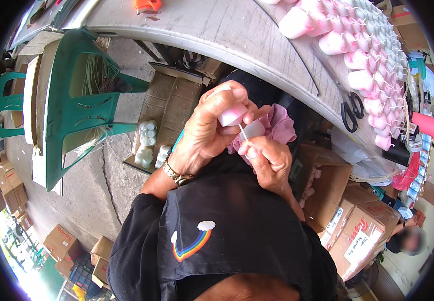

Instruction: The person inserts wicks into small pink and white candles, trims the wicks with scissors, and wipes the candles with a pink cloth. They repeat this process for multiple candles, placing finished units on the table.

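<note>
Between the thumb and fingers of my left hand [202, 125] is a small pink candle [232, 115], tilted with its end toward my right hand. My right hand [269, 161] pinches a thin white wick [245, 134] that runs up to the candle's end. Beneath both hands a crumpled pink cloth [282, 126] lies over my lap. A pale rounded piece [253, 129], perhaps another candle, shows against that cloth. On the table [202, 37], many pink and white candles [360, 59] with white wicks lie in close rows at the right.
Black scissors [351, 111] rest by the table's near edge, and an orange tool [146, 5] sits at the back. A green plastic chair [79, 113] with strands on it stands left. Cardboard boxes [360, 236] are stacked at right; an open carton [164, 108] is near my left arm.
</note>
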Demonstrator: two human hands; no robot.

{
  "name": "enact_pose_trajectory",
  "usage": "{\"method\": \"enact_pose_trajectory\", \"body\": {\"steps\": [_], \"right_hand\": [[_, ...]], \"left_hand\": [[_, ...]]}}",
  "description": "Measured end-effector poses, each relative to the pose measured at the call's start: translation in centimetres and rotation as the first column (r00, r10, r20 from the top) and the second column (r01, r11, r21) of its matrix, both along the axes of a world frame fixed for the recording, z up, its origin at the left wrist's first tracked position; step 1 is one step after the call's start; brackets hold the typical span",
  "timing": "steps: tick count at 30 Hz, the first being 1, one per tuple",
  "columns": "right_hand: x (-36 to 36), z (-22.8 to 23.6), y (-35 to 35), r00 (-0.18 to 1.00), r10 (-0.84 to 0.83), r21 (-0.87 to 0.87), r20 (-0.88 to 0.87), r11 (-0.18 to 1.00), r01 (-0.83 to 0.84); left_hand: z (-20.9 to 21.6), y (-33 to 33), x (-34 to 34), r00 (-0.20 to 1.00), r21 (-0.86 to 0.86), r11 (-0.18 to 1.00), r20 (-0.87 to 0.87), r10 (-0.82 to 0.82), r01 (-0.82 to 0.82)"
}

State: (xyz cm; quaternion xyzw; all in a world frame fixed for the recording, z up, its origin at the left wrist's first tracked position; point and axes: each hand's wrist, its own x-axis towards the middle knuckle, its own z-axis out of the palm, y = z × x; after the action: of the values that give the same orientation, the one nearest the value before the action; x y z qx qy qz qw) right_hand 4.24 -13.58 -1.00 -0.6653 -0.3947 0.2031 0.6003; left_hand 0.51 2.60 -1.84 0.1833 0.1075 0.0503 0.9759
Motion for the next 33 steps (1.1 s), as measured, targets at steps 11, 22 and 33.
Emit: {"method": "enact_pose_trajectory", "body": {"steps": [11, 22, 33], "right_hand": [[1.6, 1.4, -0.7, 0.959, -0.206, -0.16, 0.196, 0.958, 0.238], [0.7, 1.9, -5.3, 0.955, -0.1, -0.745, 0.278, 0.605, 0.28], [0.5, 0.6, -6.6, 0.859, -0.348, -0.676, 0.375, 0.532, 0.51]], "left_hand": [[1.4, 1.5, -0.4, 0.982, 0.454, 0.872, 0.127, 0.138, -0.182], [1.8, 1.3, -1.1, 0.97, 0.597, 0.766, 0.123, 0.209, -0.241], [1.7, 1.5, -0.4, 0.966, 0.626, 0.745, 0.057, 0.252, -0.231]]}}
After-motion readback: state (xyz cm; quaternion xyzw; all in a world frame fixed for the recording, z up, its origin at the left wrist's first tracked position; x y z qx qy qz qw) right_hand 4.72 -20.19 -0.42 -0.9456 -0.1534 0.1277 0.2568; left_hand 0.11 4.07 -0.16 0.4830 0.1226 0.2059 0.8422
